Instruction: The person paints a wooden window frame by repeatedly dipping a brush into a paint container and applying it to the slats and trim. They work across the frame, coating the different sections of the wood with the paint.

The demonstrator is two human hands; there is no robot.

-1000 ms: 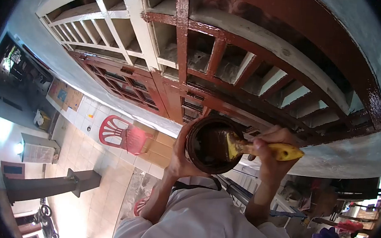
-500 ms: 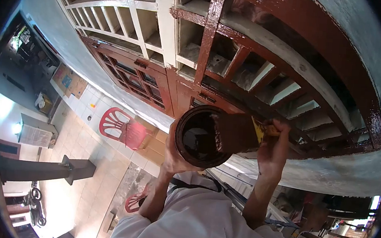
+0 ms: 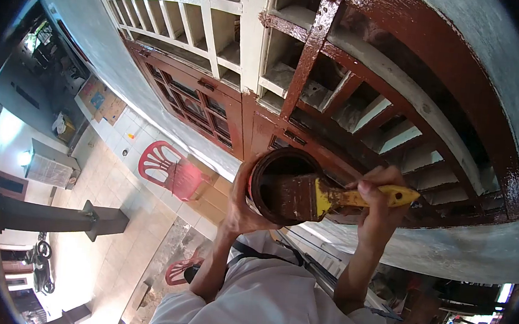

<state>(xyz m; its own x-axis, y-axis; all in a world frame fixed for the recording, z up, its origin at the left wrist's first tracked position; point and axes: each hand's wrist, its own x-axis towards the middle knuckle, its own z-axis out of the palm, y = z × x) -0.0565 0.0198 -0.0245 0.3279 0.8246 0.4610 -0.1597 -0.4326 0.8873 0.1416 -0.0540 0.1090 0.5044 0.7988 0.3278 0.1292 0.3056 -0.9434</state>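
Observation:
My left hand (image 3: 242,206) is wrapped round the side of an open paint can (image 3: 256,189) with dark brown paint inside and on its rim. In my right hand (image 3: 379,202) is a paintbrush (image 3: 342,197) with a yellow handle, gripped between thumb and fingers. Its brown-coated bristles lie over the mouth of the can, across the near right rim. Beyond the can stands a slatted wooden vent frame (image 3: 307,62), its right side glossy red-brown and its left side cream white.
Below the vent are brown shutters (image 3: 185,98) with small panes. Down on the tiled floor (image 3: 112,175) stand a red plastic chair (image 3: 164,170) and cardboard (image 3: 212,195) against the wall. A grey pillar (image 3: 48,215) is at left.
My right hand has turned the brush so its yellow handle now shows, and the bristles have shifted down over the can's mouth. The can and left hand sit slightly further right in view.

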